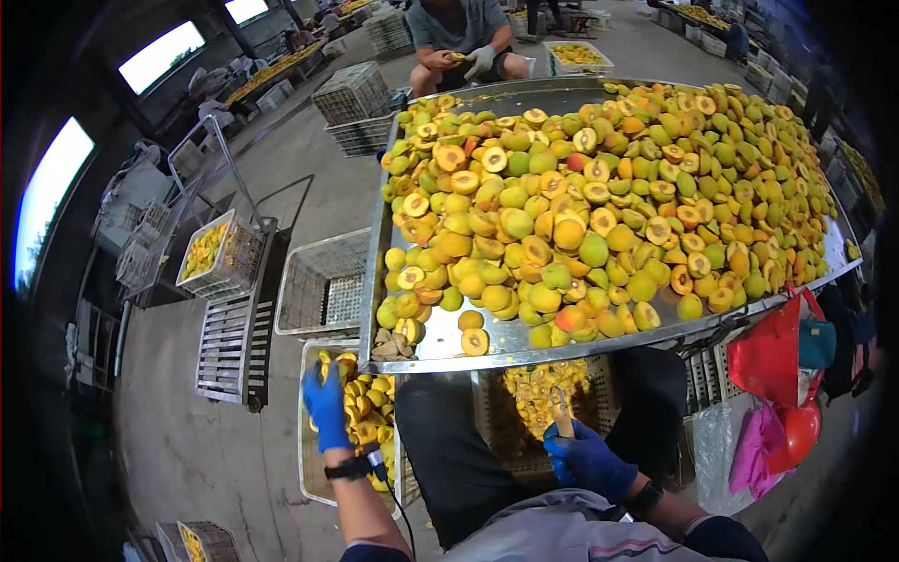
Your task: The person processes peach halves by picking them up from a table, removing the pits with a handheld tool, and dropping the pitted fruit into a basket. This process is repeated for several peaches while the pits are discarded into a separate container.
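Observation:
My left hand (pixel 325 409), in a blue glove, is over a white crate (pixel 311 461) of yellow peach halves (pixel 373 398) at my left. Its fingers look spread, with yellow fruit by the fingertips; no firm grip shows. In my right hand (pixel 592 461), also gloved in blue, is a pitting knife (pixel 562 412) with a wooden handle and a looped metal end. The knife points up, above a crate (pixel 604 398) between my knees that holds yellow scraps (pixel 538 389). Ahead, a metal table (pixel 431 348) bears a big heap of peaches (pixel 562 225), many halved with pits showing.
An open crate (pixel 298 292) stands left of the table, near a slatted cart (pixel 223 351) carrying a filled crate (pixel 245 258). Across the table sits another person (pixel 459 37). Stacked crates (pixel 351 94) are behind. Red and pink bags (pixel 763 351) hang at the right.

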The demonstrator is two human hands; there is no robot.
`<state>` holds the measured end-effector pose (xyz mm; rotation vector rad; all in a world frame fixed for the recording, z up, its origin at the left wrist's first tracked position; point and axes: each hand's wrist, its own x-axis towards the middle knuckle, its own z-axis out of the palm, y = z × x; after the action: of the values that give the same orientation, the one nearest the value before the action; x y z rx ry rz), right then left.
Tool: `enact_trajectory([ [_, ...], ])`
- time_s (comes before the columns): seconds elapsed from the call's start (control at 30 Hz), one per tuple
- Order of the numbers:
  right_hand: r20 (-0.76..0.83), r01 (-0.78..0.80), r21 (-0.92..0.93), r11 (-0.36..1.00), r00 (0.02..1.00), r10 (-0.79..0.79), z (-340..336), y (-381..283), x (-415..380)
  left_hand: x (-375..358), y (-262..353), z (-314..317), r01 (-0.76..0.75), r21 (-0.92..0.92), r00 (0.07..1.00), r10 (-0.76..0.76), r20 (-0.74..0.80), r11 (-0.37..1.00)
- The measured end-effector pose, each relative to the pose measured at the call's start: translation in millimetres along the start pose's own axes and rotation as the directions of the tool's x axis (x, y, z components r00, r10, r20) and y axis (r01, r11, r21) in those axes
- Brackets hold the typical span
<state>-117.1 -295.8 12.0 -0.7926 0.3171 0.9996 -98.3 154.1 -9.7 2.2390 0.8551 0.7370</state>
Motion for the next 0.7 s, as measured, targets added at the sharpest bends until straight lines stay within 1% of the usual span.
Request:
enact_trajectory([
  [0.03, -0.005, -0.011, -0.012, 1.000, 1.000, 0.011, 1, -1, 3, 8, 27, 8, -0.055, -0.003, 0.990, 0.055, 0.126, 0.998],
  [0.07, -0.001, -0.017, -0.017, 1.000, 1.000, 0.017, 4, -3, 5, 22, 21, 35, -0.215, 0.097, 0.972, 0.204, 0.117, 0.972],
  [0.1, -0.005, -0.019, -0.026, 0.999, 1.000, 0.019, 8, -5, 6, 30, 34, 63, -0.268, 0.110, 0.956, 0.251, 0.150, 0.957],
  [0.13, -0.011, -0.020, -0.034, 0.999, 1.000, 0.019, 11, -7, 6, 41, 46, 83, -0.324, 0.055, 0.915, 0.298, 0.272, 0.944],
  [0.17, -0.011, -0.021, -0.037, 0.999, 1.000, 0.021, 12, -7, 7, 49, 51, 107, -0.424, 0.026, 0.852, 0.389, 0.349, 0.905],
  [0.2, -0.036, 0.019, -0.063, 0.998, 0.999, -0.021, 13, -4, 7, 49, 67, 121, -0.518, 0.172, 0.810, 0.416, 0.413, 0.838],
  [0.23, -0.062, 0.060, -0.090, 0.994, 0.996, -0.066, 14, -4, 7, 50, 62, 135, -0.518, 0.169, 0.810, 0.417, 0.413, 0.838],
  [0.27, -0.066, 0.063, -0.089, 0.994, 0.995, -0.069, 15, -4, 7, 53, 49, 157, -0.568, 0.238, 0.785, 0.431, 0.445, 0.788],
  [0.3, -0.094, 0.064, -0.097, 0.993, 0.993, -0.073, 15, -5, 6, 52, 55, 164, -0.614, 0.302, 0.759, 0.441, 0.478, 0.729],
  [0.33, -0.125, 0.064, -0.103, 0.993, 0.989, -0.077, 15, -6, 3, 64, 60, 166, -0.493, 0.262, 0.758, 0.262, 0.597, 0.830],
  [0.37, -0.134, 0.066, -0.099, 0.993, 0.988, -0.079, 14, -7, 1, 70, 57, 165, -0.497, 0.254, 0.752, 0.265, 0.604, 0.830],
  [0.4, -0.154, 0.078, -0.124, 0.989, 0.983, -0.097, 13, -8, -2, 74, 52, 162, -0.379, 0.070, 0.752, 0.263, 0.604, 0.923],
  [0.43, -0.171, 0.088, -0.149, 0.985, 0.979, -0.113, 13, -10, -4, 74, 48, 162, -0.237, -0.114, 0.754, 0.257, 0.605, 0.965],
  [0.47, -0.177, 0.085, -0.143, 0.986, 0.978, -0.110, 13, -13, -5, 60, 89, 132, -0.055, -0.193, 0.759, 0.167, 0.630, 0.980],
  [0.5, -0.188, 0.079, -0.171, 0.982, 0.976, -0.112, 13, -18, -5, 58, 83, 133, -0.006, -0.395, 0.754, 0.264, 0.601, 0.918],
  [0.53, -0.197, 0.072, -0.201, 0.977, 0.974, -0.112, 13, -20, -6, 49, 99, 117, 0.219, -0.493, 0.731, 0.193, 0.654, 0.842],
  [0.57, -0.201, 0.064, -0.195, 0.979, 0.974, -0.104, 13, -20, -5, 39, 115, 100, 0.432, -0.555, 0.692, 0.133, 0.709, 0.711],
  [0.6, -0.177, 0.086, -0.211, 0.974, 0.976, -0.124, 13, -19, 0, 23, 124, 89, 0.605, -0.630, 0.620, 0.208, 0.756, 0.487],
  [0.63, -0.149, 0.113, -0.230, 0.967, 0.977, -0.150, 15, -19, 3, 10, 126, 87, 0.690, -0.641, 0.600, 0.228, 0.767, 0.336],
  [0.67, -0.109, 0.134, -0.244, 0.961, 0.980, -0.164, 19, -20, 4, -4, 129, 81, 0.779, -0.589, 0.551, 0.214, 0.806, 0.216],
  [0.7, -0.117, 0.136, -0.243, 0.961, 0.979, -0.168, 27, -21, 5, -19, 139, 71, 0.851, -0.517, 0.491, 0.208, 0.846, 0.091],
])
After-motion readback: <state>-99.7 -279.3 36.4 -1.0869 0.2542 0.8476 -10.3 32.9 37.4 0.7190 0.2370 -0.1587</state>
